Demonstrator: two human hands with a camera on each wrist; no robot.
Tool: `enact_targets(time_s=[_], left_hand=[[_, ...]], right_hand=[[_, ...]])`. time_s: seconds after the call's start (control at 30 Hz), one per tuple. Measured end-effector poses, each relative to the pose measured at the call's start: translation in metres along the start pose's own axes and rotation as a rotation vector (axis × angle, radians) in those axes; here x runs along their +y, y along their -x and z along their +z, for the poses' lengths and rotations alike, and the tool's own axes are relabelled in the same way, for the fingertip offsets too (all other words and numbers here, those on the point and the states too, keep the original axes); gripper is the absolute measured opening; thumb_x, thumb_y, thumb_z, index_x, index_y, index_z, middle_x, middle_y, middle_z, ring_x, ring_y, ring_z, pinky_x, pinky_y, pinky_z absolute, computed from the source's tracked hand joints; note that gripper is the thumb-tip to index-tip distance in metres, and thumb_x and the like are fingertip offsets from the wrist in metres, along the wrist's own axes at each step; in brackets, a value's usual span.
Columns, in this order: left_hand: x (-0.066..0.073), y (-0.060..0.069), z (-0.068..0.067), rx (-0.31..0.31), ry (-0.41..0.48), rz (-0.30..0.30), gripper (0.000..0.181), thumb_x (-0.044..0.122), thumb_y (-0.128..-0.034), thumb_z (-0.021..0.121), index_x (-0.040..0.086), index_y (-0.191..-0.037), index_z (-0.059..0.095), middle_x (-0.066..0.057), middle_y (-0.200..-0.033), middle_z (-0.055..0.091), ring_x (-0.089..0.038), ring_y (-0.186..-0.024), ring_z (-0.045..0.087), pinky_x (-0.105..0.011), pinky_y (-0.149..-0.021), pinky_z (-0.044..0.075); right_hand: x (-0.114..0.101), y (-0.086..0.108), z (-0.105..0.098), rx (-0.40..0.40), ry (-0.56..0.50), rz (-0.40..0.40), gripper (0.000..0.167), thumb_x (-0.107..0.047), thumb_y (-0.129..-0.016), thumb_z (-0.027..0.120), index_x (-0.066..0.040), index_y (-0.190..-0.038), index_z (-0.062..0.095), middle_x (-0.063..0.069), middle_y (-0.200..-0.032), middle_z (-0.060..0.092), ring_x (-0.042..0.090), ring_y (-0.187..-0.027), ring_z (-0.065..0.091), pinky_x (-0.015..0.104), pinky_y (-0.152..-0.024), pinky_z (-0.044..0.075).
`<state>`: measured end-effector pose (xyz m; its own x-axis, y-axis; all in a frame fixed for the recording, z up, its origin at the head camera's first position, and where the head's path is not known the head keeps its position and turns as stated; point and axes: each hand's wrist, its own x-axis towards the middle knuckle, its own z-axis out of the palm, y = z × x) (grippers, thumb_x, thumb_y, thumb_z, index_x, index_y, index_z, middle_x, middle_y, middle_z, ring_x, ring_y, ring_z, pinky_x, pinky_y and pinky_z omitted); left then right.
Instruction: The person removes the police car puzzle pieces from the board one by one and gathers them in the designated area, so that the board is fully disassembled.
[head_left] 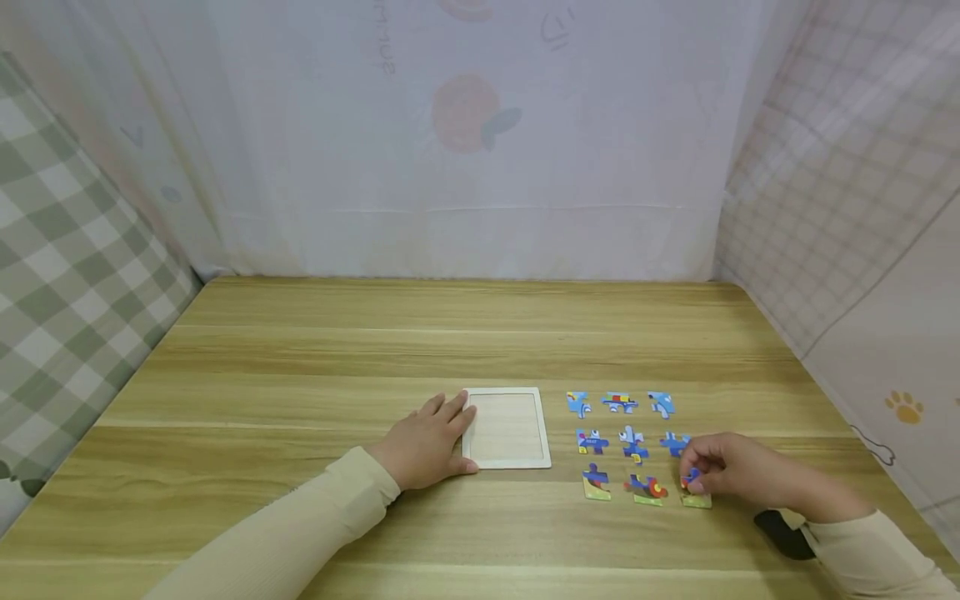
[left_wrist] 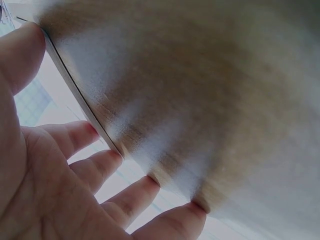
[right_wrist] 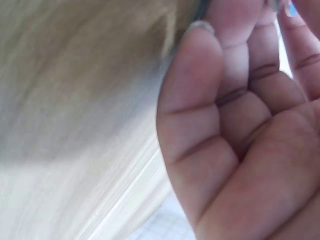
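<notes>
A square white-rimmed puzzle frame (head_left: 545,433) lies flat on the wooden table. Against its left side rests my left hand (head_left: 427,442), thumb and fingers spread; in the left wrist view the fingertips (left_wrist: 175,220) touch a thin edge. To the right, jigsaw pieces lie apart in three rows. My right hand (head_left: 731,471) has its fingers curled and pinches the lower-right puzzle piece (head_left: 697,502), partly covering it. Beside it lie a wheel-patterned piece (head_left: 648,490) and a blue piece (head_left: 675,443). The right wrist view shows curled fingers (right_wrist: 192,85), with the pinched piece mostly hidden.
Other puzzle pieces include a top-left one (head_left: 577,404) and a middle one (head_left: 632,443). A black object (head_left: 783,535) shows under the right wrist. Printed cloth (head_left: 480,233) hangs behind the table (head_left: 337,350), with checked fabric (head_left: 67,267) at the left.
</notes>
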<state>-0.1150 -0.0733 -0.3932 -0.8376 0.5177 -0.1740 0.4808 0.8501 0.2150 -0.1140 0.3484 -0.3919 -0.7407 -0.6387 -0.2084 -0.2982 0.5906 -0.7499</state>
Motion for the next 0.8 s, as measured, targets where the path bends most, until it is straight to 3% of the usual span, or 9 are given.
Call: enact_targets(time_s=[0.37, 0.8], left_hand=[[0.0009, 0.0001, -0.0012, -0.007, 0.009, -0.009, 0.072, 0.048, -0.0901, 0.061, 0.008, -0.146, 0.042, -0.011, -0.155, 0.031, -0.039, -0.139, 0.032, -0.055, -0.102, 0.039], [0.0007, 0.0011, -0.0011, 0.001, 0.004, 0.005, 0.071, 0.048, -0.0903, 0.061, 0.007, -0.145, 0.043, -0.012, -0.155, 0.032, -0.039, -0.138, 0.034, -0.055, -0.102, 0.039]], right_hand=[[-0.0027, -0.0015, 0.0007, 0.045, 0.095, 0.064, 0.011, -0.004, -0.082, 0.071, -0.003, -0.088, 0.062, -0.008, -0.077, 0.057, -0.003, -0.068, 0.046, 0.022, -0.057, 0.042], [-0.0058, -0.0041, 0.0056, 0.104, 0.179, 0.115, 0.016, -0.008, -0.079, 0.076, -0.007, -0.085, 0.061, -0.006, -0.074, 0.054, -0.004, -0.067, 0.044, 0.022, -0.058, 0.041]])
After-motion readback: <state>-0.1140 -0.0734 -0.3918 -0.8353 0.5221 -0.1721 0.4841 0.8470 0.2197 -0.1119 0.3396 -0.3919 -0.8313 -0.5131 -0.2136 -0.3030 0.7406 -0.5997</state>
